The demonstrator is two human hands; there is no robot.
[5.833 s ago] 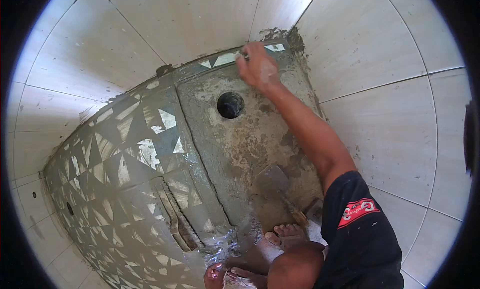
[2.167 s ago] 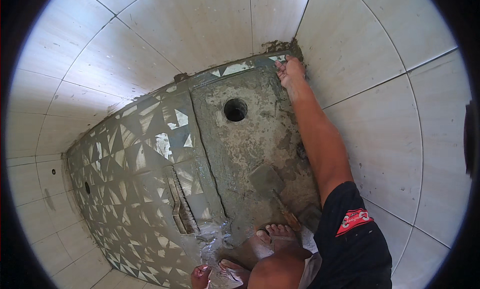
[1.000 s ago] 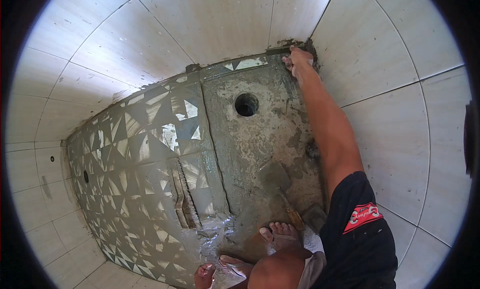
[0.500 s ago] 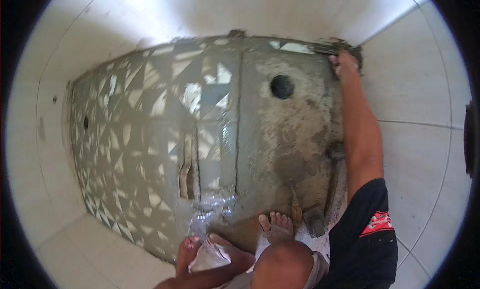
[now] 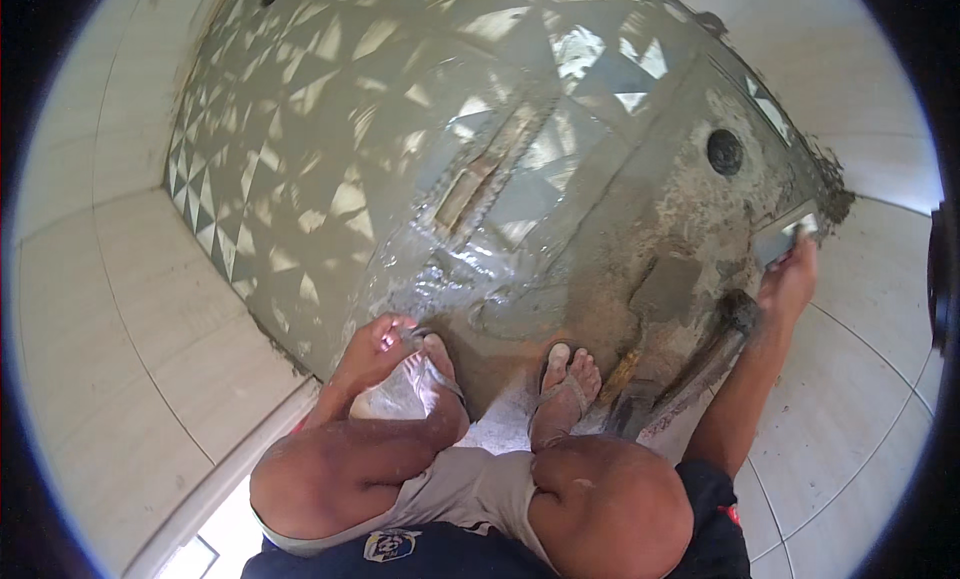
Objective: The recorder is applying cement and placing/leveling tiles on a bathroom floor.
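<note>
Near the right wall, my right hand [image 5: 788, 277] is closed on a tile piece [image 5: 775, 241], a narrow strip with grey and white parts held low over the bare mortar. My left hand [image 5: 375, 357] is by my left foot, its fingers drawn together around a small dark thing that I cannot make out. In front of my feet a notched trowel [image 5: 480, 184] with a worn handle lies on the wet patterned tiles [image 5: 330, 109]. Just left of my right forearm is a hammer [image 5: 738, 311]. A pointing trowel [image 5: 665, 287] lies beside it, its blade coated in mortar.
A round drain hole [image 5: 725, 152] opens in the bare patch. A small tile cut [image 5: 768, 111] sits along the far wall edge, with mortar lumps [image 5: 832, 184] in the corner. Pale tiled walls [image 5: 870, 289] close in the sides. A dark flat tool [image 5: 632, 409] lies by my right foot.
My view has turned and pulled back. My right hand has come from the far corner toward me along the right wall, with the tile piece now in it. My left hand shows more fully.
</note>
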